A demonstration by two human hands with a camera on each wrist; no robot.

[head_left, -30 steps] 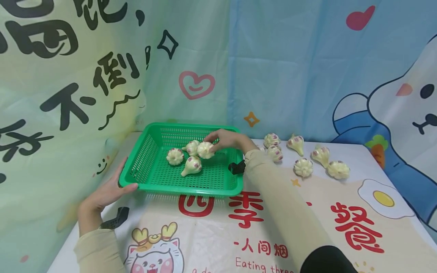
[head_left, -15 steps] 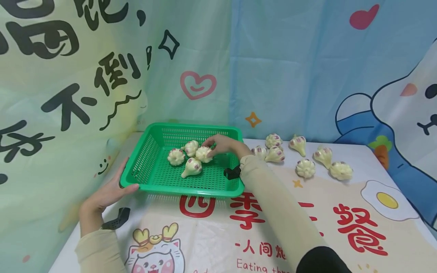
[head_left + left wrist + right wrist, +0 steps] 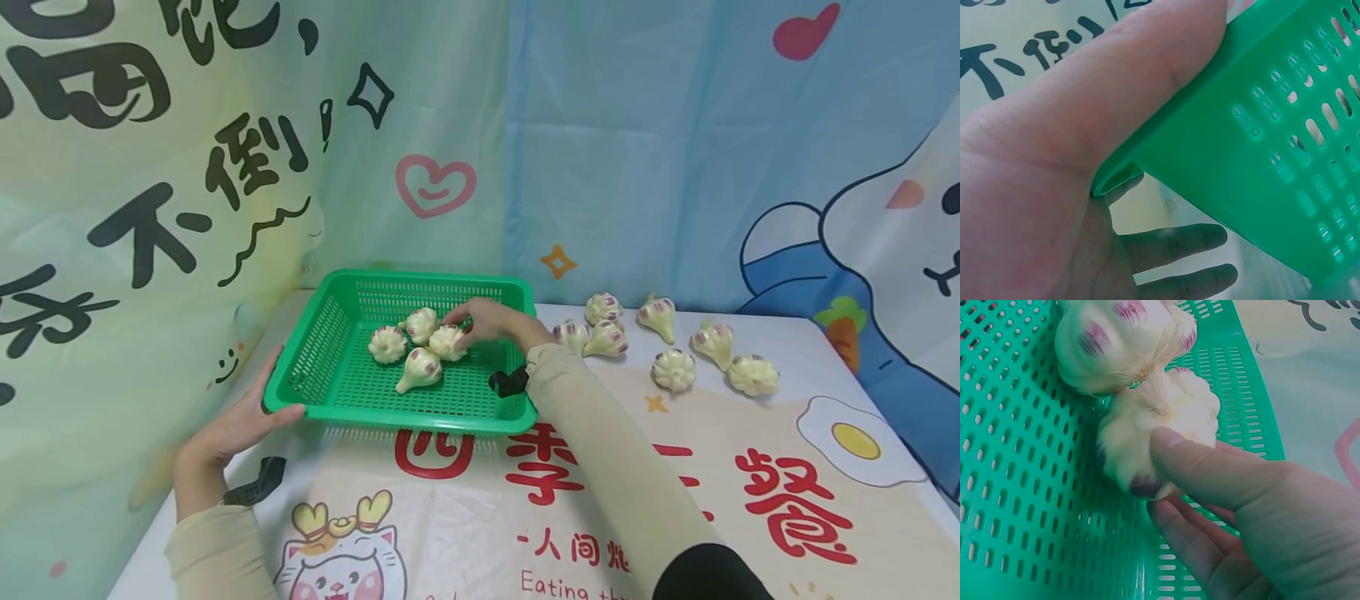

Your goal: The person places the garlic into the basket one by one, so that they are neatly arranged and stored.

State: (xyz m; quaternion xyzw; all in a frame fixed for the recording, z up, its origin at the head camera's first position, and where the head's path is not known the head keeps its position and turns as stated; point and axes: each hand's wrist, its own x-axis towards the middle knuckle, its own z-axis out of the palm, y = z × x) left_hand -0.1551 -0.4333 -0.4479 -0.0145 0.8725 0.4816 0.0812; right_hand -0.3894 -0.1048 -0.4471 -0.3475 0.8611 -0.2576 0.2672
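A green plastic basket (image 3: 390, 419) with slotted walls stands on the table, holding several garlic bulbs with purple-streaked skins. My left hand (image 3: 243, 417) grips its near left corner; the left wrist view shows the thumb lying over the rim (image 3: 1166, 119) and the fingers spread under it on the outside. Inside the basket, the thumb and fingers of my right hand (image 3: 491, 322) pinch a garlic bulb (image 3: 1166, 419). It sits against another garlic bulb (image 3: 1119, 347) in the right wrist view. A garlic bulb (image 3: 387, 344) lies farther left, and a stemmed garlic bulb (image 3: 420, 370) lies nearer me.
To the basket's right, several more garlic bulbs (image 3: 673, 370) lie on the table, some grouped behind my right forearm (image 3: 600, 433). A printed cloth (image 3: 465, 533) covers the table's front. Printed curtains (image 3: 600, 150) hang close behind and along the left.
My right hand has lowered slightly leftward with its garlic bulb, down among the others in the basket. The near stemmed bulb has shifted a little. My left hand stays at the corner.
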